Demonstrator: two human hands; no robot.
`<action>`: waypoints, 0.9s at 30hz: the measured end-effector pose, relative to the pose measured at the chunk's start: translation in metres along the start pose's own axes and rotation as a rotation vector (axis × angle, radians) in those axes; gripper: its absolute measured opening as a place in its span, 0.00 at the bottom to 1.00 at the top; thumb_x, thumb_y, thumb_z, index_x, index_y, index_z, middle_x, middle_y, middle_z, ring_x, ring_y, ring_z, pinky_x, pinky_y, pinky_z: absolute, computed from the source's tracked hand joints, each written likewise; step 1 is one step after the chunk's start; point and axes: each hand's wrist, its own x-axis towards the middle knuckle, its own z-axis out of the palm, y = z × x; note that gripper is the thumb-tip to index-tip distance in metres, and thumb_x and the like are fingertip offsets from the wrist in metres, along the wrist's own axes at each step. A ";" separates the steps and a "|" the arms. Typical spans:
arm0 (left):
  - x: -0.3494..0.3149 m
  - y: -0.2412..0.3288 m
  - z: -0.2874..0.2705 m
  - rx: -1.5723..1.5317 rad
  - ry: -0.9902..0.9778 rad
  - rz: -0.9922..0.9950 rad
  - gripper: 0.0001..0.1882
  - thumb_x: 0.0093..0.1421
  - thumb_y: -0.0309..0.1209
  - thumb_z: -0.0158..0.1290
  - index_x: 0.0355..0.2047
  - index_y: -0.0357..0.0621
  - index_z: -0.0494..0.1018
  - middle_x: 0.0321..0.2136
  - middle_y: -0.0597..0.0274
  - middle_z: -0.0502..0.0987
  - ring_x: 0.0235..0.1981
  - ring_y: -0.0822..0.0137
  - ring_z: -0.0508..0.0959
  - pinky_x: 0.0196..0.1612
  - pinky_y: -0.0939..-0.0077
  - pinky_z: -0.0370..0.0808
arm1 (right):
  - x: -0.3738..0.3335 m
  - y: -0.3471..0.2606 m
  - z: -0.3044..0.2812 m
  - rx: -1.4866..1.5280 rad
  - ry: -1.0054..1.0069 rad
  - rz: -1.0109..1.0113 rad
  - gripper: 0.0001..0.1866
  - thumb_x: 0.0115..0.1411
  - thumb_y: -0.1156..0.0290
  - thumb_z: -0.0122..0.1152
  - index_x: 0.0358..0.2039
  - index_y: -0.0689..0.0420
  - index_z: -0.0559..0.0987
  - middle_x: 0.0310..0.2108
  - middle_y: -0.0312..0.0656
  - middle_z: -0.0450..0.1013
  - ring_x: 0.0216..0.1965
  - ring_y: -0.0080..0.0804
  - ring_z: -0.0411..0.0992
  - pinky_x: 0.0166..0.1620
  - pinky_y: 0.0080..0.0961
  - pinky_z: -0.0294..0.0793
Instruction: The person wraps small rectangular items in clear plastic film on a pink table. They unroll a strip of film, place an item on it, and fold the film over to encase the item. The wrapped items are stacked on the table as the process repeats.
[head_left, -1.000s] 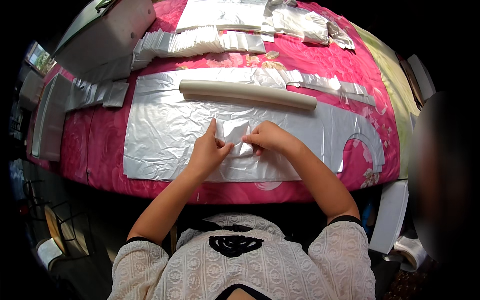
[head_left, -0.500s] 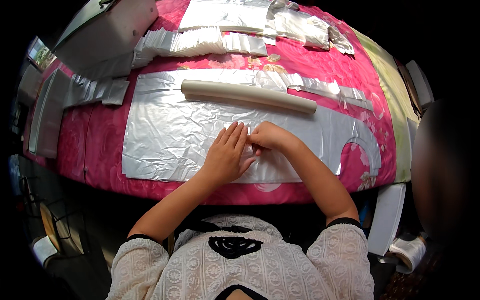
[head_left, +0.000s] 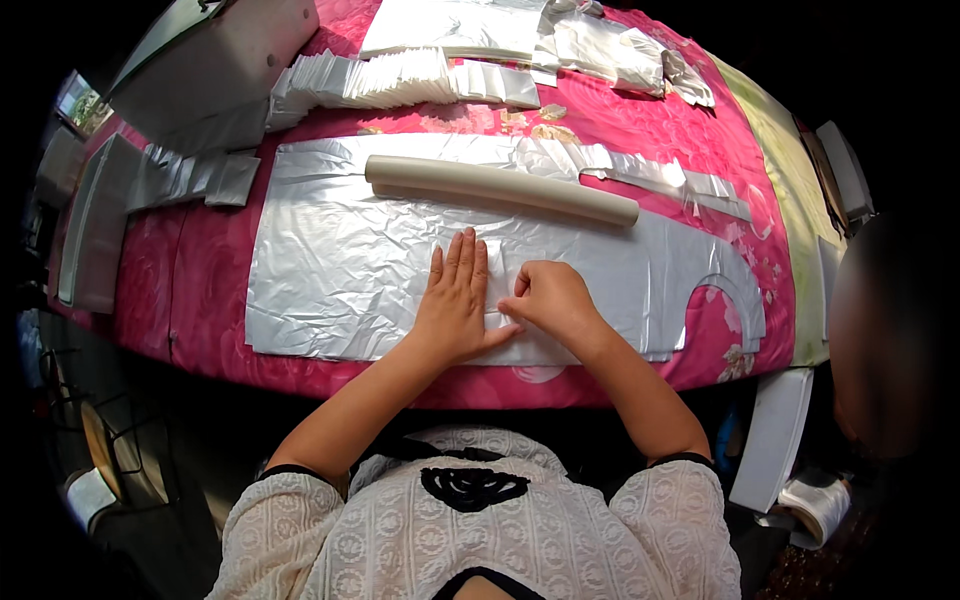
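Observation:
White plastic bags with cut-out handles [head_left: 320, 270] lie flat and wrinkled in a stack on the table before me. My left hand [head_left: 452, 305] is spread flat on them, fingers pointing away, partly over a small folded strip of white plastic [head_left: 495, 258]. Just right of its thumb, my right hand [head_left: 556, 302] is closed in a pinch low over the stack; whatever sits between its fingertips is too small to make out. Beyond both hands a smooth beige tube [head_left: 500, 190] lies slantwise across the bags.
A pink flowered cloth [head_left: 210, 300] covers the table. At the far left stand a large grey box [head_left: 215, 75] and a smaller upright bin [head_left: 95, 230]. Folded white bags [head_left: 400, 80] line up behind the tube, with a flat pile [head_left: 450, 28] farther back.
My right hand has moved right and slightly toward me, away from the left fingers. The left hand, then bent over the plastic, now lies flatter with its fingers spread.

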 end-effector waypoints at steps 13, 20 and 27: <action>-0.106 -0.012 -0.055 -1.468 -0.457 -0.650 0.15 0.64 0.31 0.46 0.46 0.32 0.70 0.40 0.56 0.76 0.39 0.69 0.77 0.44 0.79 0.73 | 0.032 -0.015 0.049 -0.249 0.150 -0.572 0.33 0.57 0.54 0.52 0.58 0.63 0.60 0.61 0.54 0.52 0.64 0.47 0.47 0.64 0.41 0.44; -0.173 -0.001 -0.049 -1.609 -0.169 -1.245 0.13 0.61 0.34 0.50 0.40 0.35 0.72 0.37 0.56 0.77 0.36 0.69 0.78 0.39 0.76 0.75 | -0.038 -0.062 0.112 0.027 -0.003 -0.527 0.42 0.61 0.42 0.38 0.64 0.61 0.46 0.65 0.55 0.41 0.66 0.49 0.38 0.65 0.43 0.34; -0.168 -0.014 -0.062 -0.805 -0.084 -0.504 0.06 0.50 0.26 0.56 0.30 0.41 0.75 0.24 0.60 0.78 0.22 0.65 0.78 0.25 0.74 0.74 | -0.054 -0.076 0.081 -0.024 -0.077 -0.758 0.40 0.55 0.55 0.56 0.64 0.53 0.51 0.59 0.46 0.55 0.65 0.45 0.45 0.63 0.52 0.33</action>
